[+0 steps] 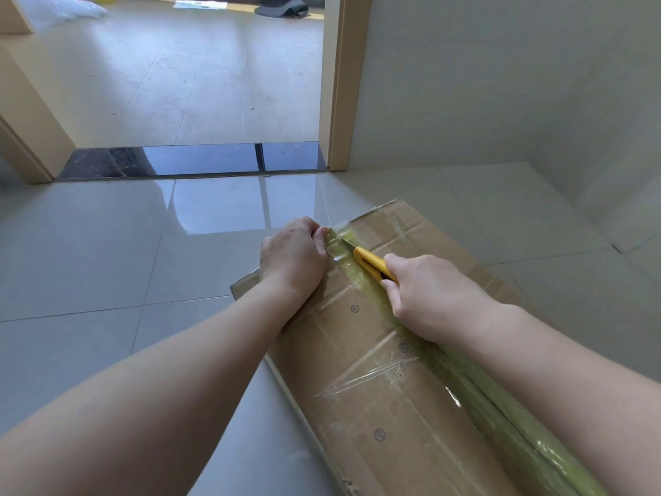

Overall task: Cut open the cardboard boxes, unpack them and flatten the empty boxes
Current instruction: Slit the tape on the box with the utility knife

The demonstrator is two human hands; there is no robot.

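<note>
Glossy pale grey floor tiles [89,252] reflect daylight near a doorway with a beige frame [341,84] and a dark polished threshold [200,160]. A plain off-white wall [500,73] stands to the right. Beyond the doorway, a matte floor [179,73] holds a dark cloth [282,9], papers [200,4] and white bubble wrap [57,10]

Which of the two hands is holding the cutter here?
The right hand grips the yellow utility knife, its blade at the taped seam; the left hand has no tool and only pinches the tape at the cardboard box's far end.
</note>
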